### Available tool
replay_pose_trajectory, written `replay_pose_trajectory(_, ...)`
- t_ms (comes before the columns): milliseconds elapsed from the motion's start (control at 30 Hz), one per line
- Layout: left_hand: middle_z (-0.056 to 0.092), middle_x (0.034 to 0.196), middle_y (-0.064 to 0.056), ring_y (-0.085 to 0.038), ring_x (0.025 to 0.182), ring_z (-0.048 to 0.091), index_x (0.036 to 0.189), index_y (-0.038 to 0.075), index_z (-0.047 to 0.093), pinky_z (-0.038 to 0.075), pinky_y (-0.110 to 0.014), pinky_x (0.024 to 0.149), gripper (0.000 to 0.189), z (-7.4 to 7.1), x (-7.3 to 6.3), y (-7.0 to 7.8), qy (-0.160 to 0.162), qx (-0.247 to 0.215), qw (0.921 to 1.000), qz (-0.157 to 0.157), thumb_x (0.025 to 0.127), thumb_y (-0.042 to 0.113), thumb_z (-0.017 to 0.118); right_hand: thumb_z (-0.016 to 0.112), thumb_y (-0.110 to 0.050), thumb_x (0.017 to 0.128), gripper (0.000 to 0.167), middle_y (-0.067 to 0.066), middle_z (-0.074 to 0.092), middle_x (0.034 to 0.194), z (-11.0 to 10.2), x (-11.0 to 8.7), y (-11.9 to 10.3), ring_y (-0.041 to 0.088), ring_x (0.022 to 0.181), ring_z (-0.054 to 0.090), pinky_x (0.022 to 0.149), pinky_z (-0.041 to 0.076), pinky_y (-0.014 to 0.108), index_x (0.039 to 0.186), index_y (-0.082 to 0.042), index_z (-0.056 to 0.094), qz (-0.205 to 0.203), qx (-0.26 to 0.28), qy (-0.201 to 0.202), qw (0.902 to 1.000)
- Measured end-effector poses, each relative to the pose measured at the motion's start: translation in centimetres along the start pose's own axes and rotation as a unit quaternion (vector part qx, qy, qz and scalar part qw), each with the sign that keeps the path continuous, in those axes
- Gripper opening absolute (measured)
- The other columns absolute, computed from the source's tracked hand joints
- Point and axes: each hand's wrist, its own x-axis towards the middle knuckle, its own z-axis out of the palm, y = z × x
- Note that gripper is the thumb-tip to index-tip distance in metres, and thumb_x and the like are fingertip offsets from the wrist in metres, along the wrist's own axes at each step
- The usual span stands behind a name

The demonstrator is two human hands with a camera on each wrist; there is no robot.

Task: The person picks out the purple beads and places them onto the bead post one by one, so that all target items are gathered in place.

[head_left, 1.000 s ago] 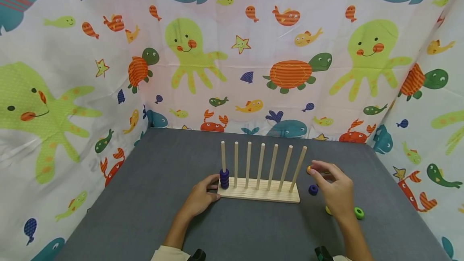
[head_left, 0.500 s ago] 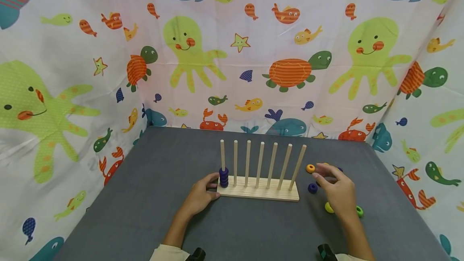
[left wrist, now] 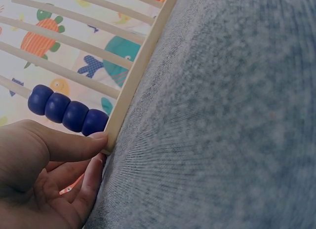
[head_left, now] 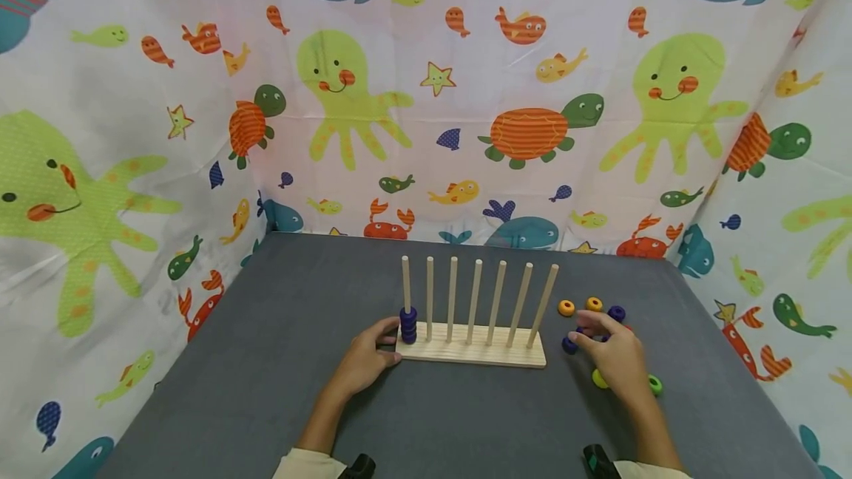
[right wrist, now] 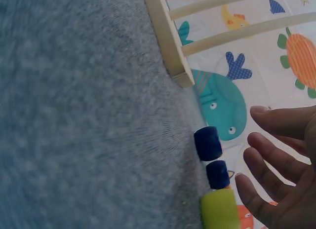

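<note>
My left hand grips the left end of a wooden peg stand, its thumb on the base edge in the left wrist view. Four-sided and flat, the base carries several upright pegs. Several dark blue beads are stacked on the leftmost peg; the other pegs are bare. To the right of the stand, my right hand hovers over loose beads with thumb and fingers apart and nothing between them, as the right wrist view shows. Its fingertips are close to a blue bead on the table.
Beyond the right hand lie two orange beads and another blue bead. A yellow bead and a green bead flank the right wrist. A sea-animal printed cloth encloses the grey table at the back and sides.
My right hand has let go of an orange bead, which now lies on the table, and has shifted down toward the blue bead. The left hand keeps its grip on the stand.
</note>
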Motion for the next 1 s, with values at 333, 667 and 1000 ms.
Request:
replay_pose_trajectory(333,0.061,0.150,-0.019,-0.035,0.128,0.065,0.152,0.004,0.055,0.054,-0.053,0.103,0.064,-0.12,0.02,0.01,-0.005,0.005,1.0000,0.001,0.091,-0.003,0.074,0.081,-0.016,0.095,0.049,0.022,0.074,0.123,0.57,0.29,0.99,0.039,0.112,0.069,0.095,0.056,0.058,0.139,-0.001,0.066,0.039,0.004,-0.080,0.9960)
replay_pose_trajectory(667,0.061,0.150,-0.019,-0.035,0.128,0.065,0.152,0.004,0.055,0.053,-0.054,0.104,0.064,-0.08,-0.03,0.11,0.000,-0.001,1.0000,-0.004,0.092,-0.004,0.074,0.082,-0.012,0.093,0.049,0.023,0.074,0.119,0.41,0.30,0.88,0.039,0.107,0.072,0.089,0.058,0.055,0.138,0.000,0.066,0.036,-0.002,-0.108,0.9936)
replay_pose_trajectory(1000,0.061,0.148,-0.021,-0.037,0.127,0.065,0.151,0.002,0.055,0.052,-0.057,0.104,0.064,-0.05,-0.14,0.28,-0.002,0.000,1.0000,-0.002,0.091,-0.006,0.073,0.081,-0.013,0.094,0.045,0.022,0.075,0.119,0.33,0.34,0.91,0.029,0.098,0.071,0.075,0.056,0.037,0.135,0.000,0.069,0.039,-0.014,-0.139,0.9895)
